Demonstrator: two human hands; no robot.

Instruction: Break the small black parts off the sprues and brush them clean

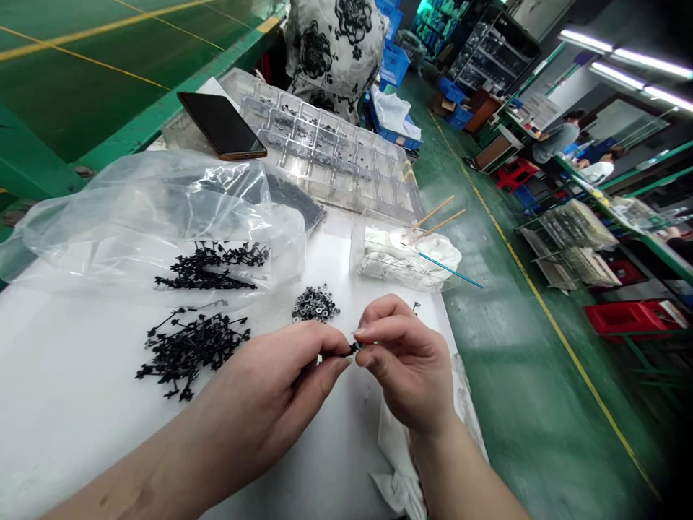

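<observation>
My left hand [281, 383] and my right hand [403, 361] meet above the white table [65, 390], fingertips pinched together. Between them sits a small black part [354, 348], held by both hands; its exact shape is too small to make out. Just beyond my fingers lies a little heap of small dark ring-shaped pieces [315, 303]. A pile of black pin-like parts [189, 348] lies to the left of my left hand. More of these black parts [211, 266] rest at the mouth of a clear plastic bag [146, 217].
A clear compartment tray [336, 155] with small parts stands at the back, a dark phone [221, 125] beside it. A clear box [401, 253] holds white material and thin sticks. A person in a flowered top [333, 43] stands beyond the table. Green floor lies right.
</observation>
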